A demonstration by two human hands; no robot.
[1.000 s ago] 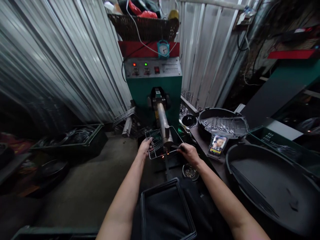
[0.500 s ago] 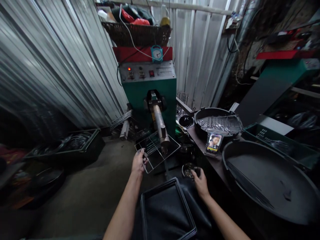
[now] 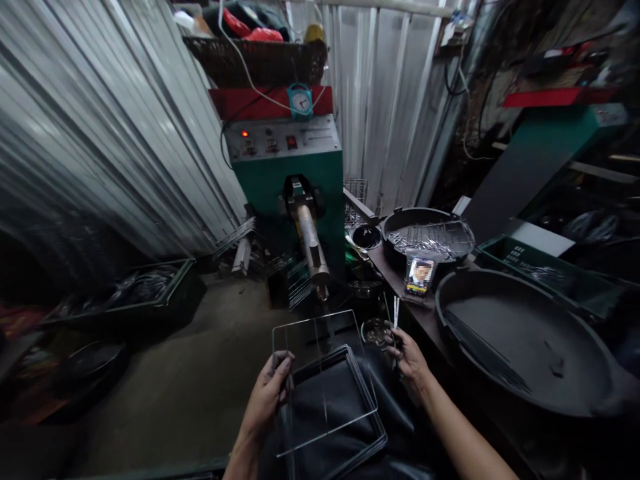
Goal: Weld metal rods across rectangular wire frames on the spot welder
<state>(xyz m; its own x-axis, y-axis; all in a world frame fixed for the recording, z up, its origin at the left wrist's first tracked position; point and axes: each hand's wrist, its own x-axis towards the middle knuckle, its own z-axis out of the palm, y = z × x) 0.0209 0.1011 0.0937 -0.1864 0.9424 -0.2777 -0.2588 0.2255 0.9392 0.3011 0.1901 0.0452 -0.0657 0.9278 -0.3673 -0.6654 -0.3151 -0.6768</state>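
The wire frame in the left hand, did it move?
Yes: the wire frame has come out from under the metal arm of the green machine, back toward the person.

The left hand [image 3: 273,381] is closed in a pinch, the right hand [image 3: 407,355] curled.

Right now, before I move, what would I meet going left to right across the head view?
Left-side crate → left hand → wire frame → right hand → large round dark pan.
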